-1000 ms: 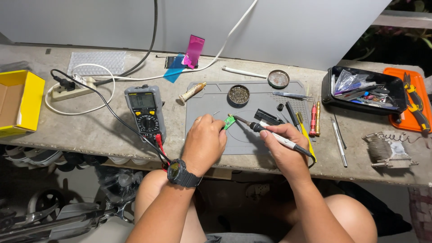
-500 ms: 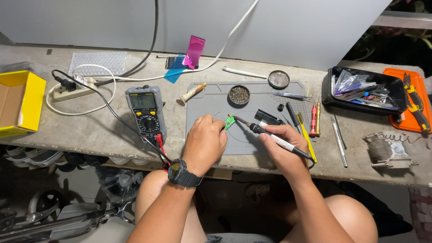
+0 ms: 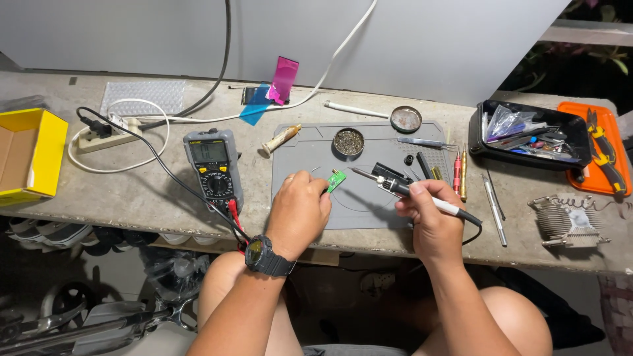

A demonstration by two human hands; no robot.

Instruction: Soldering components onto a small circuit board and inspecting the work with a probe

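A long concrete bench runs across the middle of the frame, and the grey work mat lies at its centre. Left of the mat stands a grey multimeter, its red and black leads trailing down to the bench's front edge. At the far left sits a yellow box; at the upper right a black tray holds loose bits, with an orange tray beside it. A small round tin of brass wool rests near the mat's top edge.

The left hand, with a black watch on the wrist, has its fingers curled together, pinching a small green circuit board against the mat, just left of centre frame. The right hand is wrapped shut around the handle of a soldering iron, held like a pen, its tip pointing up-left and stopping just short of the board.

To me this looks like the moment before a joint is touched: board steadied, iron lined up. The next move would call for a short, steady advance of the tip onto the board's edge while the left fingers keep it from sliding.
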